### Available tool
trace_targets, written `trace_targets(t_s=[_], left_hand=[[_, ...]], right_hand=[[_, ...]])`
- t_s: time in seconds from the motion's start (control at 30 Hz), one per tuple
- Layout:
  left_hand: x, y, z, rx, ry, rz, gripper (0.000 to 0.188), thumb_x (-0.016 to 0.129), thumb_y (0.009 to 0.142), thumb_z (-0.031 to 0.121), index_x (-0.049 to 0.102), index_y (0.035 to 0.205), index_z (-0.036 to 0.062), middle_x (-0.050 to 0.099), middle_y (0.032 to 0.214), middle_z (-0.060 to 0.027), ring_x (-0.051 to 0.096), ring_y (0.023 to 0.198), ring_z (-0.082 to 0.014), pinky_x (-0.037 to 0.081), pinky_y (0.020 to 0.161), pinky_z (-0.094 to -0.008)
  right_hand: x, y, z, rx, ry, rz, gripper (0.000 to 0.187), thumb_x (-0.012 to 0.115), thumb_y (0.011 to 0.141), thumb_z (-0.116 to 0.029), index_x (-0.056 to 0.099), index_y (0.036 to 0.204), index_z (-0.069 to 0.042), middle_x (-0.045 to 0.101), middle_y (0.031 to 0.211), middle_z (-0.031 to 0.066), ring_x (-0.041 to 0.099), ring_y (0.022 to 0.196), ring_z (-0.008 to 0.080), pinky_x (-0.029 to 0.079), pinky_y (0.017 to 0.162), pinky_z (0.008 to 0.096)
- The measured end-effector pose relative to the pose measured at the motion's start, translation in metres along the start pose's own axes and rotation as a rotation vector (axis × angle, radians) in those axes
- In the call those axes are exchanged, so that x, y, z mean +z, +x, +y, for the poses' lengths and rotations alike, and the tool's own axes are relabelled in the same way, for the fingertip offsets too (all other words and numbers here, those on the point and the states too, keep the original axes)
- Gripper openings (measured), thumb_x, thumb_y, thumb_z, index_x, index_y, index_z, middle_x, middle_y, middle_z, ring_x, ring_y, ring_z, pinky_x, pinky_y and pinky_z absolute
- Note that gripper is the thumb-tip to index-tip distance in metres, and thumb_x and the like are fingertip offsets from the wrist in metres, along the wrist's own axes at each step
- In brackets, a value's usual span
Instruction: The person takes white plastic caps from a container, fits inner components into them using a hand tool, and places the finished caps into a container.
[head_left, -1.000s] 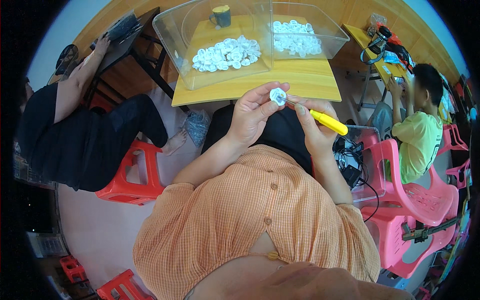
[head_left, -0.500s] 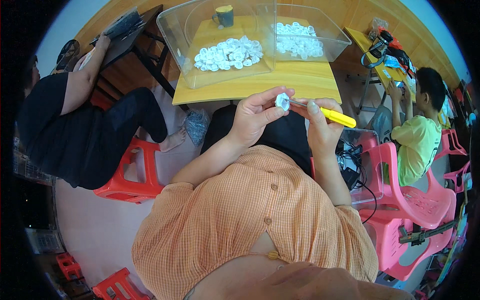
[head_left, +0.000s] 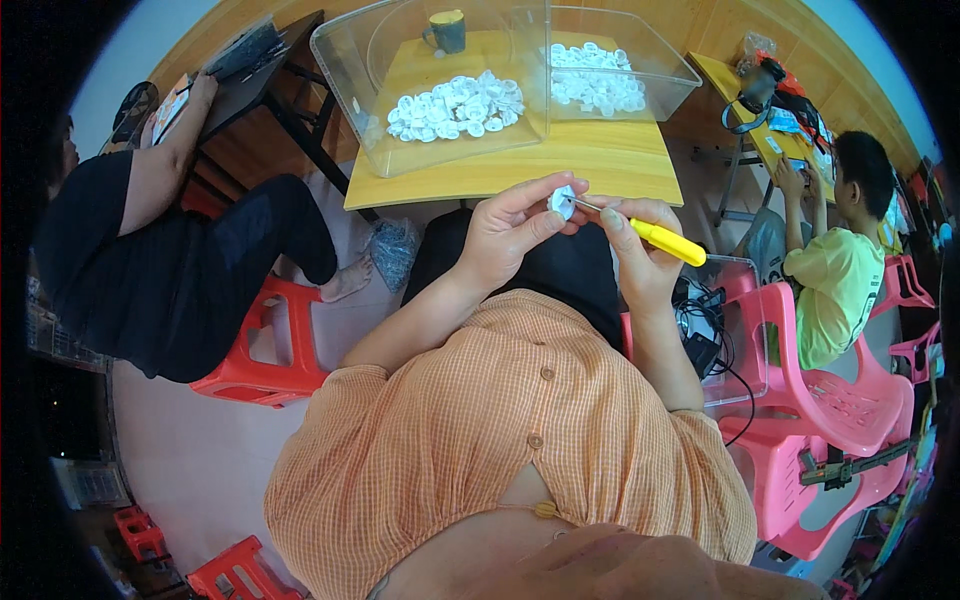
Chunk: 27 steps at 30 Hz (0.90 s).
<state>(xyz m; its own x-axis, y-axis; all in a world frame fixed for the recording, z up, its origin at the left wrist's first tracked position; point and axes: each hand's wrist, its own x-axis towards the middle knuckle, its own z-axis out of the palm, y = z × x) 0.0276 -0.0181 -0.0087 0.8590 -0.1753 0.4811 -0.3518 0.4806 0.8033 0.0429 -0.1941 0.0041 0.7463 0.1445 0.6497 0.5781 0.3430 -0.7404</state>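
Note:
My left hand (head_left: 508,232) pinches a small white round plastic piece (head_left: 561,201) between thumb and fingers, its hollow side turned to the right. In my right hand (head_left: 645,248) is a screwdriver (head_left: 668,241) with a yellow handle and a thin metal shaft. The shaft points left, and its tip is inside the hollow of the white piece. Both hands are held in front of me, near the front edge of the yellow table (head_left: 480,186). The far fingers of both hands are partly hidden.
Two clear plastic bins (head_left: 440,155) (head_left: 665,95) on the table hold heaps of white pieces. A grey mug (head_left: 447,36) stands behind. People sit at left (head_left: 110,260) and right (head_left: 835,270). Red stools (head_left: 265,345), pink chairs (head_left: 850,410) and a cable-filled bin (head_left: 735,385) stand nearby.
The screwdriver's yellow handle has dropped slightly and shifted a little left, tilting the shaft more. The white piece stays in my left hand.

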Motion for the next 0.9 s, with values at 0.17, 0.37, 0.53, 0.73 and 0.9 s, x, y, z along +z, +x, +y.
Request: trace_targets(t_s=[0.17, 0.37, 0.53, 0.73, 0.9], left_hand=[[0.0, 0.002, 0.003, 0.021, 0.051, -0.009, 0.04, 0.057, 0.092, 0.003, 0.052, 0.131, 0.0035, 0.056, 0.126, -0.0126, 0.06, 0.104, -0.0196, 0.052, 0.089, -0.0308], [-0.002, 0.003, 0.003, 0.033, 0.071, -0.037, 0.039, 0.057, 0.092, 0.004, 0.052, 0.131, 0.0036, 0.056, 0.125, -0.0123, 0.06, 0.104, -0.0194, 0.052, 0.089, -0.0303], [-0.004, 0.004, 0.002, 0.053, 0.127, -0.032, 0.04, 0.058, 0.091, 0.004, 0.051, 0.131, 0.0023, 0.055, 0.127, -0.0157, 0.061, 0.103, -0.0189, 0.053, 0.086, -0.0305], [-0.003, 0.004, 0.006, 0.035, 0.241, -0.025, 0.039, 0.057, 0.093, 0.006, 0.051, 0.131, 0.002, 0.057, 0.125, -0.0144, 0.061, 0.1, -0.0163, 0.052, 0.085, -0.028], [-0.003, 0.003, 0.007, 0.007, 0.271, -0.053, 0.039, 0.055, 0.094, 0.008, 0.05, 0.133, 0.0018, 0.058, 0.124, -0.0139, 0.061, 0.097, -0.0149, 0.051, 0.084, -0.0261]], right_hand=[[0.002, 0.0, 0.001, 0.011, 0.067, 0.031, 0.01, 0.064, 0.088, -0.002, 0.06, 0.097, 0.0, 0.068, 0.099, 0.0141, 0.065, 0.09, 0.0172, 0.05, 0.08, 0.0259], [0.0, -0.001, 0.004, 0.046, 0.091, 0.038, 0.009, 0.064, 0.087, -0.002, 0.062, 0.096, 0.0, 0.068, 0.1, 0.0128, 0.065, 0.091, 0.0171, 0.05, 0.08, 0.0258], [0.007, 0.0, -0.01, -0.155, -0.263, -0.016, 0.013, 0.067, 0.084, -0.001, 0.064, 0.097, 0.0, 0.069, 0.097, 0.0119, 0.066, 0.089, 0.018, 0.051, 0.079, 0.0268], [0.003, -0.001, -0.006, -0.069, -0.183, -0.002, 0.01, 0.067, 0.085, -0.001, 0.064, 0.095, 0.0, 0.07, 0.097, 0.0128, 0.066, 0.089, 0.0177, 0.051, 0.078, 0.0272], [0.004, -0.001, -0.005, -0.029, -0.068, 0.028, 0.006, 0.065, 0.087, -0.002, 0.063, 0.092, 0.0, 0.069, 0.096, 0.0132, 0.066, 0.089, 0.0174, 0.051, 0.079, 0.0268]])
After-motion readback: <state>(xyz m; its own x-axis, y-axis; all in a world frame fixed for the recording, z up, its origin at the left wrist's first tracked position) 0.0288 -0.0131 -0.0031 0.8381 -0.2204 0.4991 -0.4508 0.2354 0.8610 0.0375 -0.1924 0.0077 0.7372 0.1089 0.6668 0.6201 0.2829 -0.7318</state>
